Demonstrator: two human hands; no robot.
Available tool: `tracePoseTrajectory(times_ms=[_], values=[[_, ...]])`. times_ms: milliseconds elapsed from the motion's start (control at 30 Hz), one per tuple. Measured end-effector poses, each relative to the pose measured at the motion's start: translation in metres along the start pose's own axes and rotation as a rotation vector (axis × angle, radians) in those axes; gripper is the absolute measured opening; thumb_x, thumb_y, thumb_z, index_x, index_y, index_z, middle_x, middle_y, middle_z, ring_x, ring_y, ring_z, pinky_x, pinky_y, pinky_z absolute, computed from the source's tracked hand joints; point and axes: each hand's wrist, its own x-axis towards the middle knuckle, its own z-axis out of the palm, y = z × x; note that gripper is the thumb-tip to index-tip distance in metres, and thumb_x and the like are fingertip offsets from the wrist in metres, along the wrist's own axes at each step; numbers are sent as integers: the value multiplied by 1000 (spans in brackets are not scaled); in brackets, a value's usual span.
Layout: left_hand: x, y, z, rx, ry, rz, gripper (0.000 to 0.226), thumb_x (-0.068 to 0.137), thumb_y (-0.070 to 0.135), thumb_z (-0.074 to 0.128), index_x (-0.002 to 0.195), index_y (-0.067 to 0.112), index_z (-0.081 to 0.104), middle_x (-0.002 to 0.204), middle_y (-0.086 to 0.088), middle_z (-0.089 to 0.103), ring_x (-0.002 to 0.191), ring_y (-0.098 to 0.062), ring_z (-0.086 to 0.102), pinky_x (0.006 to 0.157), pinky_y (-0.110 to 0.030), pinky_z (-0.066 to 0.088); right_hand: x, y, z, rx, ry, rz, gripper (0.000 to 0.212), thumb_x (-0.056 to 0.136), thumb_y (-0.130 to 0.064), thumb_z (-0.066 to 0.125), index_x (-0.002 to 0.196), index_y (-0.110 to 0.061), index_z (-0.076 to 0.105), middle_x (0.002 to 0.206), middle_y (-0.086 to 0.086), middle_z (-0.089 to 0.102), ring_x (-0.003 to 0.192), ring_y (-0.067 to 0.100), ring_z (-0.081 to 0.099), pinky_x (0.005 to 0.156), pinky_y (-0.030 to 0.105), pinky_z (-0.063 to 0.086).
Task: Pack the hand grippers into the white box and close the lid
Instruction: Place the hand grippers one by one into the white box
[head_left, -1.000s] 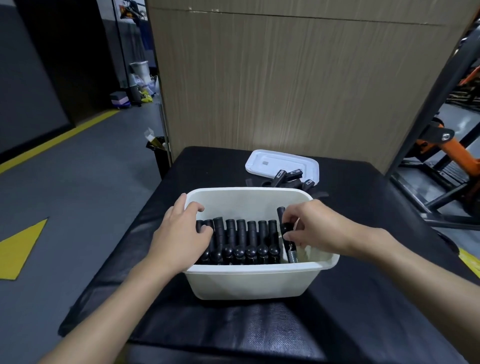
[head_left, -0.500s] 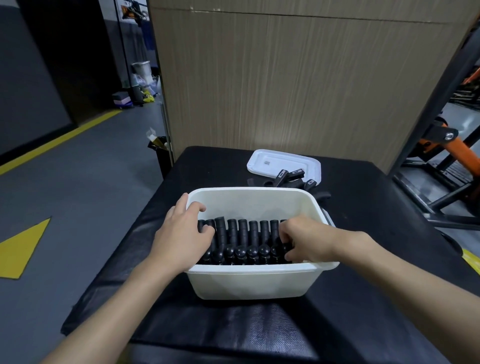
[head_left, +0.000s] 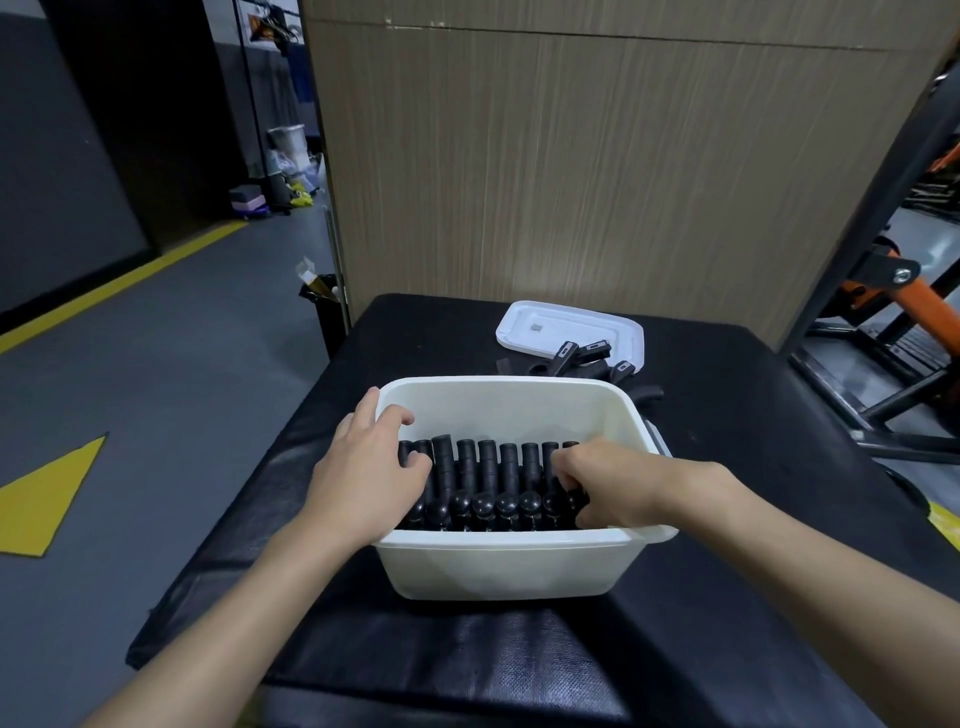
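Note:
The white box (head_left: 498, 564) stands open on the black padded table (head_left: 727, 597). Several black hand grippers (head_left: 496, 480) lie side by side in a row inside it. My left hand (head_left: 366, 470) rests on the left end of the row, fingers spread over the box's left rim. My right hand (head_left: 605, 480) is down inside the box at the right end, fingers curled around the last gripper in the row. A few more black hand grippers (head_left: 584, 358) lie loose behind the box. The white lid (head_left: 545, 327) lies upside down further back.
A wood-grain panel (head_left: 597, 166) rises right behind the table. A small black bin (head_left: 324, 306) stands at the table's far left corner. Black and orange gym equipment (head_left: 893, 312) fills the right side. Grey floor with yellow markings lies to the left.
My right hand has pushed the upright gripper down into the right end of the row and sunk into the box. My left hand has stayed on the left end.

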Motion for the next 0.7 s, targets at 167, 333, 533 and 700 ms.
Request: tracePoseTrajectory(times_ms=[167,333,533,700], values=[[0,-1,0,-1,-8,-6,40,94,28,50,134,24,48,160,8,16,139,-16,28,85,-33,41,-2,1,0,-24,-10,9,15,81,-14,64,89,-10,53,83,0,55,67,17,47,56,27,39],[0,-1,0,1,-14,-11,40,94,28,50,133,25,48,161,8,15,140,-16,28,84,-33,40,0,-2,1,32,-22,17,23,80,-26,70,95,-16,54,87,-5,58,78,18,56,66,30,46],[0,2,0,20,7,-8,40,94,27,50,134,23,48,157,8,21,135,-16,31,80,-32,38,2,-2,5,133,0,65,24,80,-25,71,77,-23,47,76,-10,51,62,7,45,53,21,35],[0,2,1,23,6,-8,40,94,28,50,134,23,48,157,8,21,136,-16,31,81,-33,39,5,1,9,119,21,74,24,76,-21,72,78,-20,48,78,-6,52,65,13,46,54,25,38]])
